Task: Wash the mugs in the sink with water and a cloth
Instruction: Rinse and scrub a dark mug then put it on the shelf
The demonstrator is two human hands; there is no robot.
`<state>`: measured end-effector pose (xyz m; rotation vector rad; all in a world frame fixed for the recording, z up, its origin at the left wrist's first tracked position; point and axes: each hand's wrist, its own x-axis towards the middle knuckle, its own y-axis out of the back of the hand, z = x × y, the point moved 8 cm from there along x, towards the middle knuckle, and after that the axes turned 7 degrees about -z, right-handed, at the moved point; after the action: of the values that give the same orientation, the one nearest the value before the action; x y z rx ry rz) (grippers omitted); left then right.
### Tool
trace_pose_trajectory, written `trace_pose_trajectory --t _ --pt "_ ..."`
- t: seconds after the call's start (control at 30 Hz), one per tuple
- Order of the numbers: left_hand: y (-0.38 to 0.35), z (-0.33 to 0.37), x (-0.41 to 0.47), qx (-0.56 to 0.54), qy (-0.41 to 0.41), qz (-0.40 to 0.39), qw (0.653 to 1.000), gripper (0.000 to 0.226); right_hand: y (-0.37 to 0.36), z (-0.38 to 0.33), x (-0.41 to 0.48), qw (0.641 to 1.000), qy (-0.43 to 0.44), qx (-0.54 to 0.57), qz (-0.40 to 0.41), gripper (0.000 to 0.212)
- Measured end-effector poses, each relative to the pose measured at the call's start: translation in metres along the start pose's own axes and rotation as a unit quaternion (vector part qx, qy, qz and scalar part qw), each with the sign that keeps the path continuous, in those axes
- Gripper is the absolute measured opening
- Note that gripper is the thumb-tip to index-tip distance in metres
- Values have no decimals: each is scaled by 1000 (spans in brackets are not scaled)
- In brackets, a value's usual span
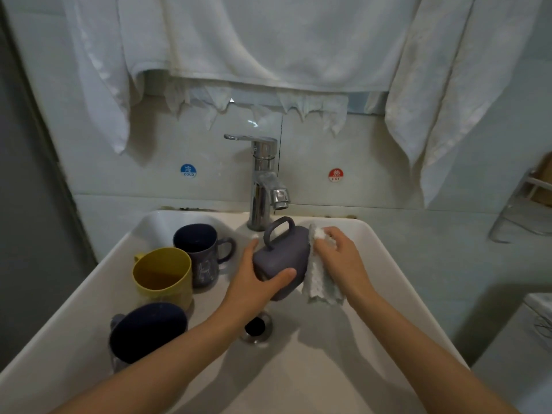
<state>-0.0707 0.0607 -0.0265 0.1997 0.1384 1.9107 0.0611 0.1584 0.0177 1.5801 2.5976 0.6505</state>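
My left hand [257, 282] grips a grey-purple mug [282, 253] lying on its side above the white sink [388, 264], handle pointing up toward the tap. My right hand [340, 258] holds a white cloth [321, 282] against the mug's right end. On the left of the basin stand a dark blue mug [200, 252] and a yellow mug [162, 277], both upright. A dark navy mug [146, 333] sits nearer me, upside down.
A chrome tap [263, 180] stands behind the basin, with no water seen running. The drain [257, 327] lies under my left wrist. White towels [239, 43] hang on the wall above. A metal rack [522, 204] is mounted at the right.
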Motion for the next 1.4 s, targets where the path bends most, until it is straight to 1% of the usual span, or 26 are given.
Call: trace_pose_trajectory --t 0.07,0.1,0.17,0.2,0.23,0.3,0.37,0.47,0.53,0.57,0.67,0.7,0.73,0.8,0.87,0.9,0.93,0.97,1.0,1.03,1.1,1.17,1.2,1.27,1.33,1.4 --pt "3 7 -2 56 -34 20 998 101 7 -13 -4 993 86 -63 44 26" --pt "4 10 -3 73 -49 28 996 102 8 -23 -8 983 141 -104 63 29" --pt "4 15 -5 91 -71 38 993 104 0 -41 -17 957 233 -161 67 20" --pt "4 17 -7 100 -79 41 991 104 -7 -45 -21 947 262 -178 60 13" --pt "4 17 -8 113 -84 45 989 105 -14 -48 -25 942 276 -186 51 11" --pt "5 17 -8 133 -87 55 986 106 -24 -52 -31 941 284 -179 39 17" --pt "6 18 -9 137 -87 58 985 107 -24 -51 -32 940 283 -186 44 18" --pt "3 19 -10 151 -80 50 984 105 -7 -42 -21 938 239 -234 93 15" --pt "1 19 -9 153 -77 47 984 105 -2 -40 -19 939 222 -240 107 14" --pt "2 18 -9 150 -74 46 985 105 -6 -43 -21 940 233 -230 93 13" --pt "4 17 -10 138 -68 44 987 104 -21 -48 -25 949 265 -174 -2 14" --pt "3 17 -11 135 -65 41 988 104 -21 -49 -24 947 268 -177 -18 14" --pt "1 15 -11 131 -59 37 989 104 -17 -49 -22 944 270 -188 -10 11" --pt "-1 12 -10 117 -45 31 992 103 5 -50 -19 941 264 -197 71 4" --pt "-2 10 -9 117 -46 24 992 103 30 -51 -21 941 250 -154 169 7" --pt "-3 10 -8 120 -50 17 991 103 37 -54 -25 937 261 -124 197 7" --pt "-4 11 -9 122 -53 10 991 104 37 -59 -28 932 284 -104 199 7" --pt "-5 14 -10 124 -57 2 991 105 29 -64 -30 931 306 -101 173 14" --pt "-7 16 -11 124 -59 -6 991 108 16 -67 -30 931 323 -119 119 25" --pt "-8 18 -11 124 -66 -9 990 110 0 -68 -30 927 333 -161 57 34" --pt "-9 17 -10 128 -76 -6 989 111 -26 -62 -30 901 345 -259 -38 45" --pt "-9 16 -10 136 -80 -11 987 105 -29 -56 -26 890 347 -290 -68 46" --pt "-10 18 -11 142 -86 -15 986 101 -26 -56 -24 884 360 -292 -54 42" --pt "-12 22 -12 160 -94 -25 982 98 -18 -59 -26 862 403 -307 13 36" --pt "-15 25 -14 183 -96 -38 978 97 -14 -64 -30 841 427 -325 70 47" --pt "-17 26 -15 200 -89 -41 975 98 -12 -64 -31 838 421 -333 97 59"
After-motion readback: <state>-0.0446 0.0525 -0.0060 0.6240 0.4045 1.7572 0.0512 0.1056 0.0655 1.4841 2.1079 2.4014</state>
